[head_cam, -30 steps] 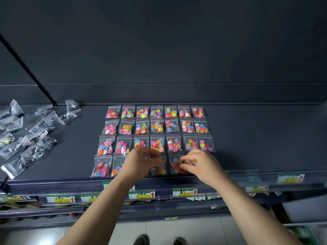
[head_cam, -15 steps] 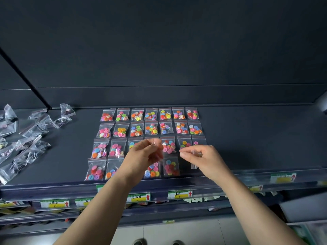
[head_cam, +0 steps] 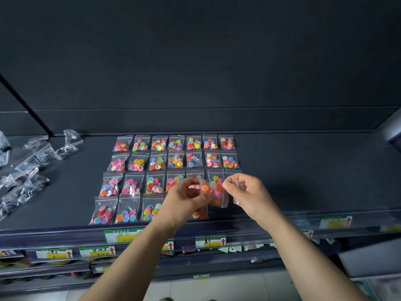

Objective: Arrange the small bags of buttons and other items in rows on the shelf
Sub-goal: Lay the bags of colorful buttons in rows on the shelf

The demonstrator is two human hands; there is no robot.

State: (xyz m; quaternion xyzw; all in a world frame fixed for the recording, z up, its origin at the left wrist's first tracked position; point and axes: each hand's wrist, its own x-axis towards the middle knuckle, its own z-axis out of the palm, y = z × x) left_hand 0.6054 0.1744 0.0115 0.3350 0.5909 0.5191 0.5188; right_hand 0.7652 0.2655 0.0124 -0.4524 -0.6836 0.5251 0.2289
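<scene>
Several shelf bags [head_cam: 199, 214] lie partly hidden behind left hand [head_cam: 184, 198], right hand [head_cam: 249, 192], held bag [head_cam: 218, 193]

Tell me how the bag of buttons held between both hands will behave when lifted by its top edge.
The bag of buttons will probably hang floppy: its clear film bends between the left hand and right hand. The loose buttons likely slide to the bottom. It seems light: a mere pinch holds it.

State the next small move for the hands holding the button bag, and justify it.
Probably lower the held bag onto the shelf, right of the front row's last bag: the left hand and right hand pinch it aloft, and that row is shorter.
</scene>
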